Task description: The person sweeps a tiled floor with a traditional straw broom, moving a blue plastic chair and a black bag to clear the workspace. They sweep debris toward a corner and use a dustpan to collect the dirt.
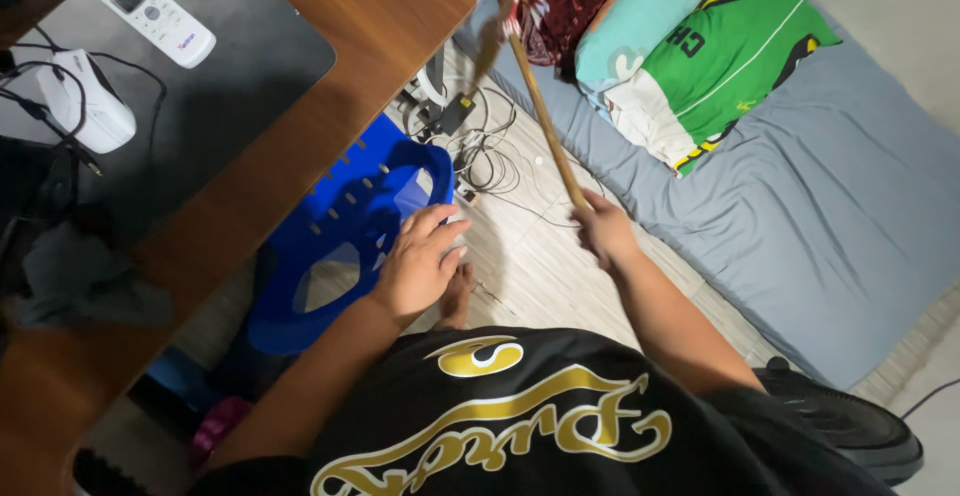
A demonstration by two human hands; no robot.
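Fingers of your right hand point(603, 233) wrap the low end of a wooden stick point(545, 106) that slants up and away past the pillows point(700, 56) on the grey mattress point(830, 206). Your left hand point(420, 261) lies spread and flat on the back edge of a blue plastic chair point(345, 236), tucked beside the wooden desk point(380, 36). Just beyond the chair, a tangle of cables point(480, 146) and a power strip sits on the floor. Swing the stick carelessly and it likely snags those cables; drag the chair and it may catch them too. Your bare foot point(458, 291) stands near the chair, so a shove could pinch it.
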